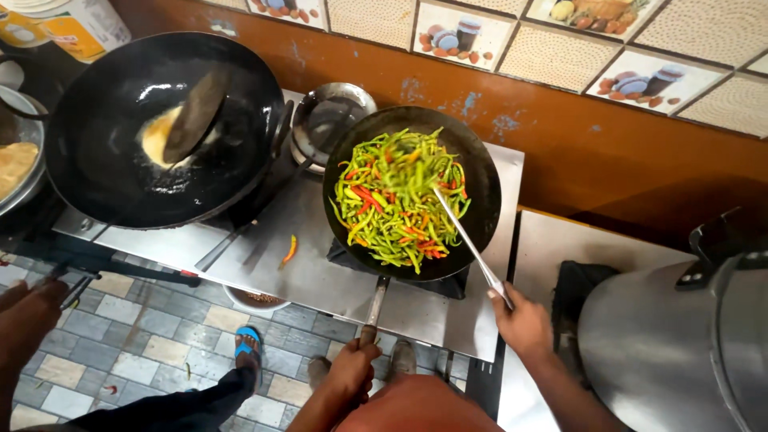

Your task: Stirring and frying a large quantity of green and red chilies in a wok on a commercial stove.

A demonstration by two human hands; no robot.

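Right now your left hand [352, 370] is clenched around the end of the long handle [374, 308] of the black pan [411, 192], which juts out over the near edge of the steel table [320, 276]. The pan itself lies straight ahead of that hand, on a burner toward the table's right end, and it is heaped with green and red chilies [396, 200]. Your right hand [522, 322] is off to the right of the pan, just past the table's right edge, gripping the end of a thin metal spatula [468, 240]; its shaft slants up and left from your hand, over the pan's rim, and its tip sits among the chilies near the middle of the pan. One stray chili [289, 250] lies on the bare steel to the left of the pan, between the two burners. On the table's left end stands a larger black wok [164, 128] with a pale piece of dough [160, 138] frying in oil under a dark skimmer [194, 116], whose long handle runs back to another person's hand [28, 316] at the left. A big steel pot [672, 344] stands well to your right.
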